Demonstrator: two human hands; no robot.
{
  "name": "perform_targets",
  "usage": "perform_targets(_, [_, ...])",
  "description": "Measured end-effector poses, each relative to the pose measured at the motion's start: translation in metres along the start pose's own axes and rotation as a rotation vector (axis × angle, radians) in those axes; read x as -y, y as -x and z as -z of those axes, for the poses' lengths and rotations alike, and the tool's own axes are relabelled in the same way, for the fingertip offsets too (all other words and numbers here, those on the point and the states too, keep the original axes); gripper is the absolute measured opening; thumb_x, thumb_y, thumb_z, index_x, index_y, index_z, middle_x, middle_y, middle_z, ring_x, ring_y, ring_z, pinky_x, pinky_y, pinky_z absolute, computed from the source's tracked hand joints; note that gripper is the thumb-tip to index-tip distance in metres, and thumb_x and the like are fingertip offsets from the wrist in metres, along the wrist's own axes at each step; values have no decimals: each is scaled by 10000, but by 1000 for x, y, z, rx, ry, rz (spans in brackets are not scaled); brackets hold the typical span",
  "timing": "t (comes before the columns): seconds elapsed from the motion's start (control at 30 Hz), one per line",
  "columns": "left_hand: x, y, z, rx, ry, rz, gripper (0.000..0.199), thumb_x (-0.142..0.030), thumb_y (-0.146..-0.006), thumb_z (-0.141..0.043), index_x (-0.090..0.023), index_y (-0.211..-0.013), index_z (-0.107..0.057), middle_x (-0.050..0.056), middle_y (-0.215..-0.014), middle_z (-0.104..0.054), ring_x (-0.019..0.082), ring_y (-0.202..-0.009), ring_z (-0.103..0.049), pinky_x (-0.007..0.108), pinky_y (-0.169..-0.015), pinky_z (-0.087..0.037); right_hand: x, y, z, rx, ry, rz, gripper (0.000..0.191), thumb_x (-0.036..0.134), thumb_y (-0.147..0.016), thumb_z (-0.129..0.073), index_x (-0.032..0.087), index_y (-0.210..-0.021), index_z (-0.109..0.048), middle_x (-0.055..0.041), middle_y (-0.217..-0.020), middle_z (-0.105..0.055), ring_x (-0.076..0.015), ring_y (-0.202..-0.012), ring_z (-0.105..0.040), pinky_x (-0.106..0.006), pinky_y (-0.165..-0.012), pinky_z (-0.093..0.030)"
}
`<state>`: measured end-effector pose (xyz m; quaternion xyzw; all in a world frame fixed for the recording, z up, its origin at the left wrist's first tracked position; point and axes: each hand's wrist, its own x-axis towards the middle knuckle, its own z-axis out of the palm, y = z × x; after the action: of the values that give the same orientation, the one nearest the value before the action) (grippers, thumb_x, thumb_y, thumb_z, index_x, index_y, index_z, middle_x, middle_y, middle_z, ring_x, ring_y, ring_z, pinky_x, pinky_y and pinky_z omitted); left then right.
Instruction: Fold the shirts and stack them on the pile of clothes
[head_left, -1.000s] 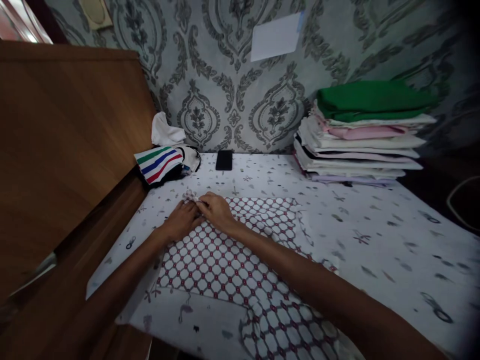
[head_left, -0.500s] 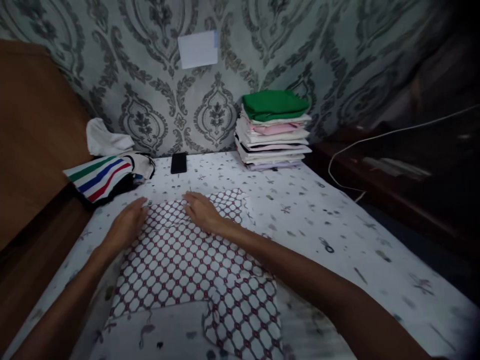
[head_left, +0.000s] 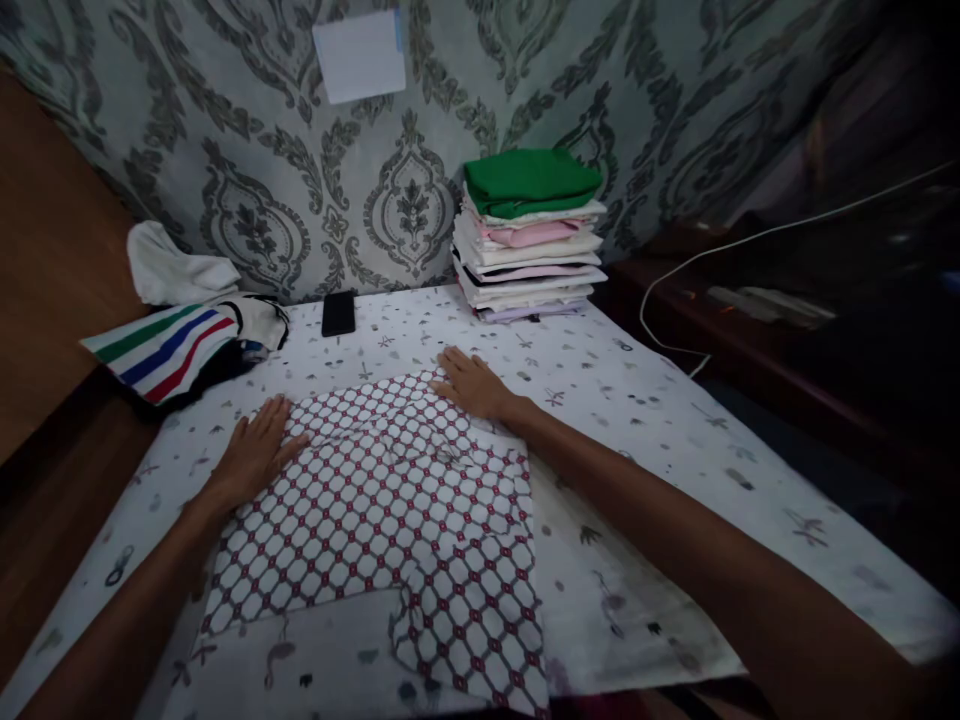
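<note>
The fingers of the left hand (head_left: 255, 452) are stretched out flat and a little spread, and they press on the far left corner of the patterned cloth (head_left: 382, 500). They hold nothing. The fingers of the right hand (head_left: 472, 383) are also flat and slightly apart, and they lie on the far right corner of the same cloth, palm down, with nothing gripped. The two hands are well apart, one at each far corner.

The cloth is white with a dark red lattice pattern. It lies spread on the table (head_left: 675, 420), which has a white cover with small prints. The near part of the cloth reaches the near edge of the table.

Behind the left hand lies a striped garment (head_left: 161, 350) with a white cloth (head_left: 176, 270) beside it. A black phone (head_left: 338, 313) lies near the wall. Behind the right hand stands a stack of folded clothes (head_left: 529, 250) with a green one on top.
</note>
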<state>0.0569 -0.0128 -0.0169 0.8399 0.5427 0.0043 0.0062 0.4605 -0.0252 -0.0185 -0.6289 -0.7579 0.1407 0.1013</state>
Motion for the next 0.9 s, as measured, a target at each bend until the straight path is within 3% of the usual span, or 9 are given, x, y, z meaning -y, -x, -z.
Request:
perform_targets(0.13, [-26,9,16,-107,38,-12,640,-518,-970,-340,-138,-1482,-393,216,-1549,-413,359,-1431,-381,610,-1133,-285,1,9,6,-116,-85,-24,612,513,-1013,-310,157,-1497,-427,-150,-1616,-319,-304,-1515,-224,-524,-1212,-203])
perform_targets(0.27, [-93,17,38,-167,168,-379,364,-413,-991,-413,-208,-1244,-574,123,-1267,-627,274,-1173,-571,434,-1010,-447,21,40,17,-315,-237,97,449,386,-1008,-375,143,-1294,-623,-169,-1415,-575,-288,-1332,-507,-465,-1118,-385])
perform_targets(0.33, [-123,18,41,-143,133,-564,275,-319,-990,-431,-213,-1187,-592,102,-1185,-641,256,-1099,-577,403,-947,-463,32,60,20,-287,-331,216,366,351,-997,-417,166,-1176,-677,-142,-1229,-683,-259,-1149,-622,-436,-1016,-473])
perform_targets(0.43, [-148,16,39,-126,-20,-653,278,-154,-965,-396,-201,-1155,-593,101,-1134,-641,249,-1054,-565,403,-910,-455,39,87,17,-164,-380,351,292,387,-973,-508,194,-1100,-687,-113,-1160,-697,-250,-1096,-634,-436,-972,-503])
perform_targets(0.57, [-148,15,35,-117,-128,-652,302,-39,-912,-377,-185,-1050,-603,92,-1013,-653,235,-974,-566,373,-857,-468,33,109,6,-53,-307,368,376,430,-878,-685,223,-1189,-642,-126,-1394,-582,-289,-1338,-495,-474,-1090,-433])
perform_targets(0.63, [-143,16,35,-145,-119,-648,296,-20,-904,-379,-177,-1018,-602,93,-992,-652,229,-945,-568,362,-838,-473,29,114,3,-43,-279,364,285,367,-904,-660,222,-1149,-647,-125,-1420,-563,-284,-1393,-443,-462,-1110,-421])
perform_targets(0.7, [-138,18,38,-172,-95,-638,290,-24,-916,-371,-175,-1000,-603,90,-979,-653,224,-924,-571,353,-817,-477,29,115,3,-49,-272,366,140,275,-952,-569,207,-1040,-656,-127,-1333,-619,-267,-1366,-478,-433,-1085,-449])
perform_targets(0.77, [-135,19,41,-167,-49,-643,273,-67,-952,-360,-179,-980,-608,82,-955,-656,221,-903,-577,349,-795,-482,30,115,5,-69,-268,388,128,215,-956,-521,195,-945,-647,-129,-1211,-670,-265,-1311,-530,-421,-1055,-474])
perform_targets(0.9, [-129,15,49,-105,198,-668,259,-275,-1025,-384,-189,-1000,-627,68,-966,-686,210,-909,-614,357,-830,-501,37,116,16,-93,-267,417,149,275,-941,-556,199,-854,-651,-101,-1080,-714,-267,-1161,-621,-430,-1024,-493])
